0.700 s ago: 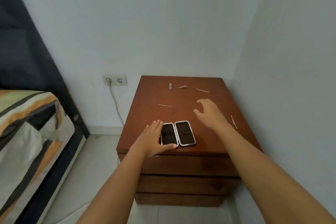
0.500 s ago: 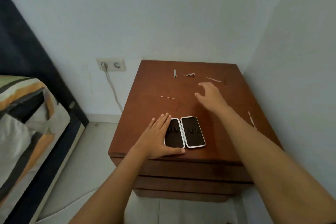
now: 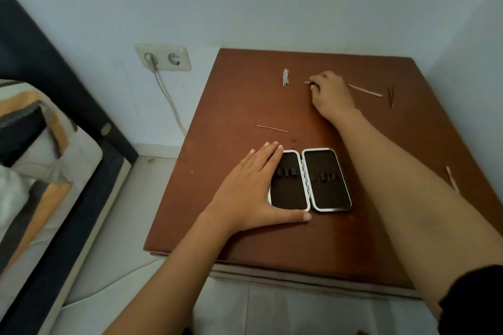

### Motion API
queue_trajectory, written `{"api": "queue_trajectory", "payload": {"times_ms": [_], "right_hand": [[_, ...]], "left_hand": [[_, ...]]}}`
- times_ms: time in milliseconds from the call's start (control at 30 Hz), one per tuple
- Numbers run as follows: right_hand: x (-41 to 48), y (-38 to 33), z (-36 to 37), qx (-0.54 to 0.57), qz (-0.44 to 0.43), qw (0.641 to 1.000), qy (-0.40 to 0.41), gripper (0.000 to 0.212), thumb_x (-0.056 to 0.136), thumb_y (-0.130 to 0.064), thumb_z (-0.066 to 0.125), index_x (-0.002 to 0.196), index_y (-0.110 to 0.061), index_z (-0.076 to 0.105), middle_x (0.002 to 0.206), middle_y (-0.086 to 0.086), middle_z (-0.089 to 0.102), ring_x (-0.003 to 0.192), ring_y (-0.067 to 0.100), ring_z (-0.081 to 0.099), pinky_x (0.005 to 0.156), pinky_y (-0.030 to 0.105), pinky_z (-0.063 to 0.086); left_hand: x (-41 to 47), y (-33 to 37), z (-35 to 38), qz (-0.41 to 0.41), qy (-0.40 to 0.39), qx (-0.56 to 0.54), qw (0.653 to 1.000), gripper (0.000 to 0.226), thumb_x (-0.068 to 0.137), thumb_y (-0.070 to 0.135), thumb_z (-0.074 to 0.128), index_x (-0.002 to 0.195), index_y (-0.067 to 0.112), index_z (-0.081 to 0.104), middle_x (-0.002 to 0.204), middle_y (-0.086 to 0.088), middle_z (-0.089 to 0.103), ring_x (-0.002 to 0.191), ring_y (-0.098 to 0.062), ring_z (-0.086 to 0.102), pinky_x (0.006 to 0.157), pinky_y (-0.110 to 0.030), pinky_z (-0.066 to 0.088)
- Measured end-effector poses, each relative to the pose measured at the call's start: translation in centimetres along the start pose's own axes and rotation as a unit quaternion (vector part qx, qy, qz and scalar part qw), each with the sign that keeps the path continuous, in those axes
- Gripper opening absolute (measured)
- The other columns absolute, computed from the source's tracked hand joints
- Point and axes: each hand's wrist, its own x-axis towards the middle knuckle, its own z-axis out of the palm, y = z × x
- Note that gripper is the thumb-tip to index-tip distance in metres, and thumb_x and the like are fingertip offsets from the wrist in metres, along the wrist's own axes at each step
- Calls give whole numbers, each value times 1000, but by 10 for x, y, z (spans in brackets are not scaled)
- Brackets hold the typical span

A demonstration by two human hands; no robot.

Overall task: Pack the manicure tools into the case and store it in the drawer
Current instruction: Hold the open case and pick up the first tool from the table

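The manicure case (image 3: 310, 180) lies open and flat on the wooden nightstand (image 3: 272, 239), toward its near edge, two dark-lined halves hinged down the middle and both without tools. The left hand (image 3: 250, 193) lies palm down against the case's left half, fingers spread over its left rim and thumb stretched along its near edge; it presses flat and grips nothing. Far beyond the case, the right hand (image 3: 330, 95) reaches out on a straight arm that passes just right of the case, its fingers curled down onto a small metal tool (image 3: 308, 82) whose tip pokes out to the left; whether it has a firm hold I cannot tell. Left of that hand lies a nail clipper (image 3: 285, 77); right of it a thin file (image 3: 366, 90), then dark tweezers (image 3: 391, 95). Between case and clipper rests a fine wire-like pick (image 3: 272, 128). Another pale stick (image 3: 451, 178) lies right of the case, partly behind the forearm. A wall socket (image 3: 162, 57) with a cable sits left of the nightstand.
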Motion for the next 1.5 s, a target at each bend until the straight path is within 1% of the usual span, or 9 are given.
{"api": "queue_trajectory", "payload": {"times_ms": [133,267,367,500,667,900,1200,1333,1500], "right_hand": [[-19,-6,-6,12,-6,999,37,27,91,-5,44,109,0,64,115,23,54,109,40,46,89,39,40],[-51,-13,-19,21,1,1000,-18,22,92,-11,47,106,-4,63,113,22,52,107,38,49,91,41,41],[-78,-25,-38,140,31,989,-30,13,91,-14,52,98,-11,63,102,14,58,93,30,60,88,43,50],[-118,-45,-60,275,45,960,-36,4,80,-13,66,78,-15,67,67,-2,64,62,11,62,69,23,52],[-137,-60,-60,291,15,950,-109,11,80,-11,67,78,-22,68,72,5,71,70,13,68,79,24,52],[-129,-70,-55,264,-6,953,-149,15,78,-14,73,85,-5,64,68,7,66,56,11,62,51,10,50],[-117,-72,-50,229,-40,954,-189,16,71,-23,79,82,-12,74,64,-2,65,47,-7,53,51,2,41],[-118,-73,-48,241,-21,957,-163,15,73,-27,77,81,-14,74,73,0,70,62,3,60,62,11,47],[-122,-76,-50,207,-32,948,-240,14,72,-30,78,80,-18,75,72,-1,68,58,-2,57,57,8,41]], "left_hand": [[-1,4,-1,-8,19,6,1000,118,60,83,52,149,20,7,158,8,5,143,-3,-2,116,-24,-6],[-6,11,-2,-42,35,20,998,123,55,88,47,149,18,9,158,4,7,144,-5,0,116,-26,-6],[-13,16,-2,-76,36,10,996,124,56,89,45,149,16,7,159,3,5,144,-7,-1,116,-27,-5],[-22,24,-2,-104,44,1,994,122,60,87,43,149,14,5,159,1,5,144,-8,-1,114,-25,-6],[-25,25,-3,-104,39,3,994,120,63,87,40,148,12,3,159,-4,4,145,-12,-2,115,-27,-5],[-23,21,1,-114,56,2,992,122,62,86,44,149,11,3,159,-5,3,145,-12,-3,115,-27,-5],[-21,17,6,-124,54,11,991,126,57,90,40,149,12,2,159,-5,-1,145,-13,-7,116,-29,-4],[-20,17,5,-130,45,18,990,127,58,91,38,149,12,-1,159,-6,-4,144,-13,-10,117,-30,-6],[-20,18,5,-135,41,16,990,127,57,91,37,149,11,0,159,-6,-4,144,-13,-10,115,-29,-7]]}}
